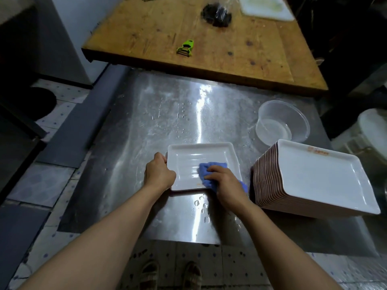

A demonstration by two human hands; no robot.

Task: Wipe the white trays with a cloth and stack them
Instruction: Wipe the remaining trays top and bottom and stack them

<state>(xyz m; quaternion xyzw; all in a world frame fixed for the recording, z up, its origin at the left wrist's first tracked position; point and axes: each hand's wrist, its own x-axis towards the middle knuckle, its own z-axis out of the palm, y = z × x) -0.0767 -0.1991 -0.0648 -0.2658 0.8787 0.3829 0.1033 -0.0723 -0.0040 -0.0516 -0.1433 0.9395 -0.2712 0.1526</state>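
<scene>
A single white rectangular tray (194,155) lies on the wet steel table (159,114). My left hand (159,173) grips the tray's left rim. My right hand (225,184) holds a blue cloth (206,170) and presses it onto the tray's near right part. A small orange smear shows at the tray's near edge beside the cloth. To the right stands a tall stack of white trays (318,176) with brownish undersides, tilted slightly, with an orange mark near its far edge.
A clear plastic tub (282,122) sits behind the stack. A wooden table (209,36) beyond carries a green peeler (185,48), a dark bag and a white board. Water drops lie on the steel near the front edge. A white bucket (374,132) stands far right.
</scene>
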